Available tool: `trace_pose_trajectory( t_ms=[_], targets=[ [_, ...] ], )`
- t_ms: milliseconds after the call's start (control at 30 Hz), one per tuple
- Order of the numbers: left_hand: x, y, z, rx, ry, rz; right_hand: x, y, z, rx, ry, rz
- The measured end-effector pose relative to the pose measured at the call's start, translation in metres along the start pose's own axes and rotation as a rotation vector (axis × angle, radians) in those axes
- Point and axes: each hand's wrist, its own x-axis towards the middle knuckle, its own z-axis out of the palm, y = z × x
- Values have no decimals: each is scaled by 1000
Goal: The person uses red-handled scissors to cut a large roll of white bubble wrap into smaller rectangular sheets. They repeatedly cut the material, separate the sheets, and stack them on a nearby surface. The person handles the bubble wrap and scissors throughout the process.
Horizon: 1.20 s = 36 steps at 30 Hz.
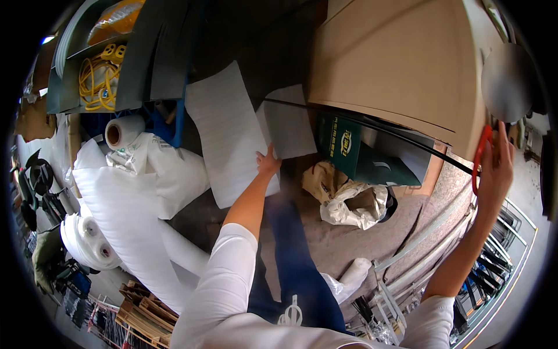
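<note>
My left hand (268,163) is at the right edge of a long white foam sheet (224,128), thumb over its face and the other fingers at the edge. A second, greyer sheet (290,125) lies just beyond this hand. On the right, my raised right hand (496,168) holds scissors by their red loop handle (482,157); the blades cannot be made out. That hand is beside the end of a big brown carton (395,64). A thin black rod or strip (407,138) runs along the carton's lower edge toward it.
Beneath the carton are a dark green box (344,148) and a crumpled paper bag (357,203). White foam rolls (125,215) stand left. A yellow cable (96,84) lies in a grey bin at upper left. A metal frame (395,279) and wooden pallets (145,314) are nearby.
</note>
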Motion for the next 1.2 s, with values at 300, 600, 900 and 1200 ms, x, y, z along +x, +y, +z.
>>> trace_pose_trajectory(
  t_ms=[300,600,900,1200],
  targets=[
    [77,-22,-6,-52,126,-111,-17,12,-5,-224,67,-84],
    [45,-16,-5,-22,158,27,-144,-81,-25,317,287,-199],
    [51,-70,-35,-382,606,225,-258,-106,53,570,-698,44],
    [-290,-157,-246,-1332,754,387,-269,-218,23,802,-846,-363]
  ],
)
